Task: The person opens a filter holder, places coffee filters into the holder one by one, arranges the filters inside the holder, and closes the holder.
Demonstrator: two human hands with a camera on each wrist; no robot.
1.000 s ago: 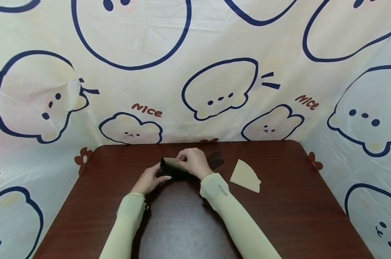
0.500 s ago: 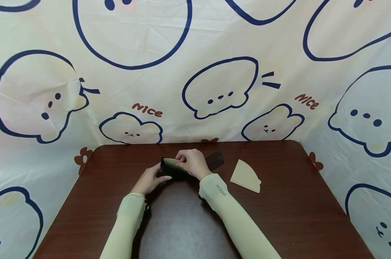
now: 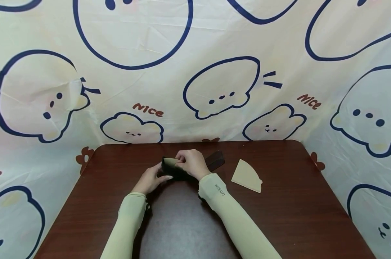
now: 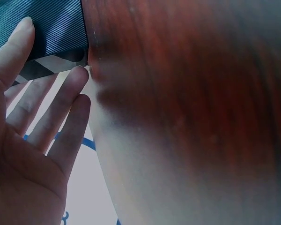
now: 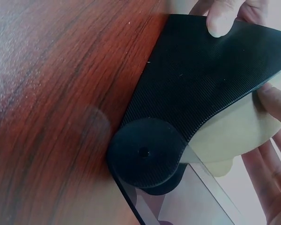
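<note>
A black ribbed coffee filter holder (image 3: 170, 173) stands on its edge at the table's far middle. My left hand (image 3: 147, 181) grips its left end, thumb on the ribbed face and fingers behind. Cream coffee filter papers (image 5: 220, 133) stick up out of its opening in the right wrist view. There, the right hand (image 5: 277, 140) pinches them, thumb in front and fingers behind. From the head view, this right hand (image 3: 193, 163) hides the holder's middle. A see-through dark lid (image 3: 216, 160) swings out to the right from a round hinge (image 5: 147, 152).
To the right, a loose fan-shaped filter paper (image 3: 246, 177) lies flat on the brown wooden table (image 3: 289, 205). A cartoon-printed cloth (image 3: 169, 86) hangs behind the table and along both sides.
The right hand has shifted slightly at the holder's opening, and a bit less of the cream paper shows above the holder. The left hand keeps its grip.
</note>
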